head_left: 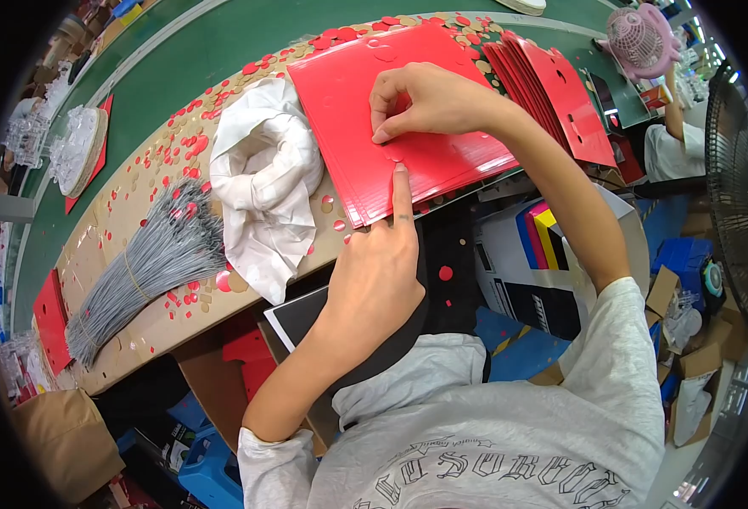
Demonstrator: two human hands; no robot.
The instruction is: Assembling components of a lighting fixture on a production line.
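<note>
Right hand [403, 106]: thumb and finger pinched over the red sheets [454, 161]; whether gripping, can't tell!
Left hand [378, 267]: index stretched onto the near edge, others curled, grip unclear.
Red sheets: stacked on the worktop [128, 352].
Leftward: white cloth [255, 204], then grey wire bundle [136, 276].
Scatter: red and tan discs [196, 146].

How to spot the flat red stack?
On the tan tabletop, find the bunched white cloth. Right of it lies a flat stack of red sheets. The left hand and right hand are on it, unlike the fanned red pile farther right.
</note>
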